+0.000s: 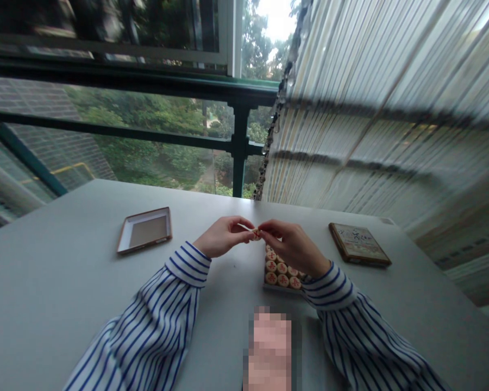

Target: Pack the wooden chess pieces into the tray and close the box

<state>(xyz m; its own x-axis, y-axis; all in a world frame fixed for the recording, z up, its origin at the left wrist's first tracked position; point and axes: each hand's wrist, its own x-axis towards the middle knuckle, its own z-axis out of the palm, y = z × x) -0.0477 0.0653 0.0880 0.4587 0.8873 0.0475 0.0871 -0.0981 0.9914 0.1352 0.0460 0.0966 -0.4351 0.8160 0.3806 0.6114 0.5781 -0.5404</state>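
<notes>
My left hand [222, 236] and my right hand [291, 244] meet above the grey table [65, 282], fingertips pinched together on one small round wooden game piece [256, 234]. Both wrists come out of blue-and-white striped sleeves. Right under my right hand lies a shallow tray of round wooden pieces with red marks [280, 271], several of them showing in rows; the hand covers part of the tray.
An open, shallow box lid [144, 231] lies to the left on the table. A closed brown box with a printed top [358, 244] lies to the right. Behind the table are a dark railing, a window and pale vertical blinds.
</notes>
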